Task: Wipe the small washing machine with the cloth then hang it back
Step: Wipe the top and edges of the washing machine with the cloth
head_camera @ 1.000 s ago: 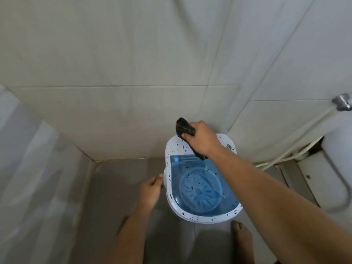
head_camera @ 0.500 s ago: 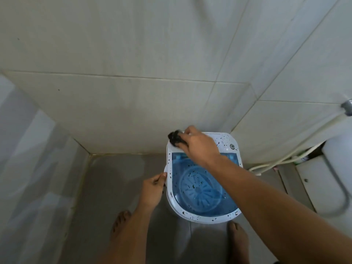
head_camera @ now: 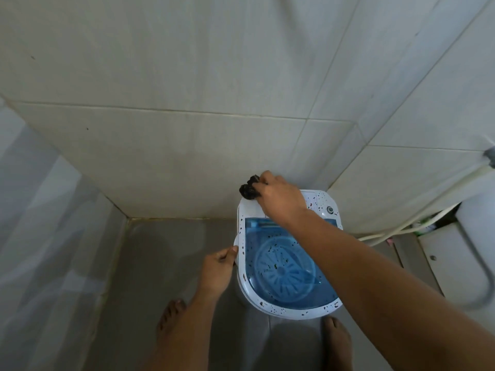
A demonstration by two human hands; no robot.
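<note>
A small white washing machine (head_camera: pixel 292 311) with a clear blue lid (head_camera: pixel 284 269) stands on the floor in the corner, its top speckled with dark spots. My right hand (head_camera: pixel 281 199) grips a bunched dark cloth (head_camera: pixel 249 190) and presses it on the machine's back left corner. My left hand (head_camera: pixel 218 269) holds the machine's left rim, thumb on the edge. A round knob (head_camera: pixel 330 209) shows on the control panel at the back right.
Tiled walls (head_camera: pixel 187 129) close in behind and to the right. A white hose (head_camera: pixel 417 218) runs along the right wall toward a white toilet (head_camera: pixel 460 253). My bare feet (head_camera: pixel 171 314) stand on the grey floor in front of the machine.
My right hand has slid the cloth leftward along the machine's back panel to its back left corner. The left hand has kept its hold on the rim.
</note>
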